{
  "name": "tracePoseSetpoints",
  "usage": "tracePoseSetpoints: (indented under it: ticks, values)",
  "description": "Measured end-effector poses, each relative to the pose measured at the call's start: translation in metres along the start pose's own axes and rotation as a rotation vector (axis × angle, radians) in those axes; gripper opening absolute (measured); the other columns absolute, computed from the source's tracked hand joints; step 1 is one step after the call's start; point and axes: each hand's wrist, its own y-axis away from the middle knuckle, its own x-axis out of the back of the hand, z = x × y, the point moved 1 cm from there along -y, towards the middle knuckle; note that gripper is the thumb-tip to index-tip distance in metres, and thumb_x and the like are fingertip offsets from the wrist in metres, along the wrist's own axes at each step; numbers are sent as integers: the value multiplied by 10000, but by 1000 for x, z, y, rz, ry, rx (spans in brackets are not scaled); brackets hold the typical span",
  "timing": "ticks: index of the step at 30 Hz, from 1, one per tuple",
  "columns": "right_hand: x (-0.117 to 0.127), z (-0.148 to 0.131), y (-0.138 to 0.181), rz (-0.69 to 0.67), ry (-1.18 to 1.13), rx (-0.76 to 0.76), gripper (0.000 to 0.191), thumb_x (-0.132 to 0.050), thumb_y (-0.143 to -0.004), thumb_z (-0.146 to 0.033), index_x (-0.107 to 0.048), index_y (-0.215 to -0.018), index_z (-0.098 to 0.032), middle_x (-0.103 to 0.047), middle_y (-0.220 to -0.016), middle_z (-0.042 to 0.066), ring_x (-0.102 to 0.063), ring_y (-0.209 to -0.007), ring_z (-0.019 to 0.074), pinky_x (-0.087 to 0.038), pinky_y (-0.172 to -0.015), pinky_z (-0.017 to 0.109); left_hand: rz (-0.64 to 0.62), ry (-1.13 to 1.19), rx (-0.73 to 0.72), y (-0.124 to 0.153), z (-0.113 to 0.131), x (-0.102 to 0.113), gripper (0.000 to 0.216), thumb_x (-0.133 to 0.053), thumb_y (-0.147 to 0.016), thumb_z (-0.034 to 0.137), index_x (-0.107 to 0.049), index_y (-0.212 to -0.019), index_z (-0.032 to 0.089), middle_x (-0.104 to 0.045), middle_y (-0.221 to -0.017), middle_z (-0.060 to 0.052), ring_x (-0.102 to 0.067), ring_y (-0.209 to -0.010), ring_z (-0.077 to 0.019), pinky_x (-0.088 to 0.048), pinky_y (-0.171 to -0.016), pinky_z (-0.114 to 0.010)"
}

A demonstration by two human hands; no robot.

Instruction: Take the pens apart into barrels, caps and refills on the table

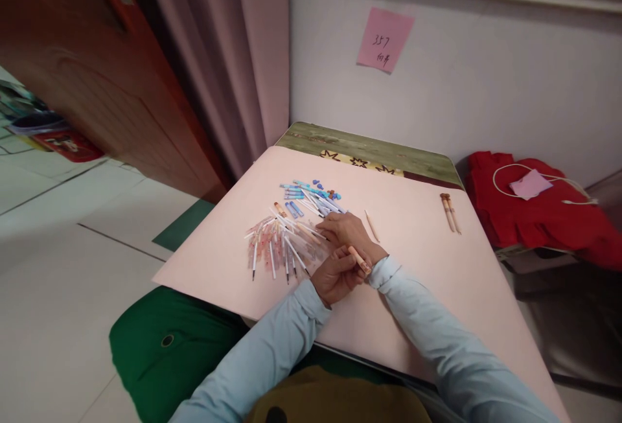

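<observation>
My left hand [336,275] is curled round a pale orange pen barrel [360,260] near the middle of the pink sheet [418,293]. My right hand [350,232] reaches across above it, fingers down among a heap of pen refills and barrels [284,241]. Blue caps and pen parts [311,195] lie just beyond the heap. Whether the right hand's fingers pinch anything is hidden.
One thin stick [372,226] lies right of my hands, and two finished pens [450,212] rest near the sheet's right edge. A red cloth with a white cord [539,209] sits to the right. A green stool [165,345], curtain and wooden door stand to the left.
</observation>
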Motion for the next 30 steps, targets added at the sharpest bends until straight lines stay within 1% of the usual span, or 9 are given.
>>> tracePoseSetpoints:
  ticks: [7,11,15,17,20,22,25,28,30]
  values:
    - [-2,4,-10,-117,101,10,258,-505,-988,-315,-727,-895,-225,-695,-897,46,-604,-855,160,-340,-726,272,17,-24,3,-1,-1,1,345,-871,-663,297,-602,-736,95,-625,-734,-22,-590,-555,-35,-480,-503,-88]
    - [-10,5,-9,-75,118,-6,254,-497,-981,-266,-714,-859,-216,-700,-890,50,-605,-837,164,-352,-741,279,10,-12,-14,-2,-1,0,321,-866,-672,283,-620,-738,88,-640,-733,-26,-595,-549,-38,-493,-509,-95]
    - [-16,2,-2,76,7,-114,227,-500,-965,-259,-725,-961,-228,-714,-957,57,-620,-871,177,-396,-783,280,7,25,-22,-2,-1,0,302,-873,-663,254,-655,-772,76,-656,-723,-39,-604,-535,-45,-512,-514,-101]
    - [-16,0,4,216,-121,-200,228,-504,-948,-242,-723,-1010,-228,-718,-994,52,-630,-882,174,-424,-791,273,2,41,-19,-2,0,1,306,-877,-656,244,-661,-791,74,-669,-736,-50,-618,-543,-54,-521,-518,-104]
    - [-12,0,19,461,-346,-382,227,-509,-910,-241,-720,-988,-214,-717,-953,40,-628,-787,156,-461,-739,260,19,72,-11,-2,0,5,291,-860,-679,225,-664,-834,76,-681,-769,-56,-639,-569,-65,-537,-527,-108]
    - [-6,2,32,593,-486,-506,206,-534,-877,-268,-714,-954,-202,-706,-874,29,-601,-698,147,-470,-683,262,75,120,-25,-5,0,8,221,-805,-750,201,-665,-875,85,-681,-790,-48,-646,-585,-63,-544,-534,-108]
    - [9,4,54,715,-704,-620,191,-588,-840,-313,-695,-928,-181,-676,-781,15,-562,-637,140,-462,-627,262,223,217,-96,-11,2,13,67,-646,-888,154,-660,-908,92,-678,-798,-40,-662,-618,-60,-558,-568,-108]
    - [23,-3,74,783,-874,-657,190,-634,-821,-335,-677,-920,-178,-667,-792,16,-563,-663,139,-460,-630,261,345,292,-183,-18,3,16,162,-509,-958,119,-651,-883,93,-682,-800,-43,-679,-646,-66,-572,-600,-117]
    - [28,-12,83,791,-942,-658,181,-650,-819,-335,-672,-917,-184,-667,-807,18,-572,-692,142,-465,-649,263,370,314,-201,-20,2,17,196,-482,-971,125,-648,-874,93,-686,-799,-45,-682,-643,-72,-578,-597,-127]
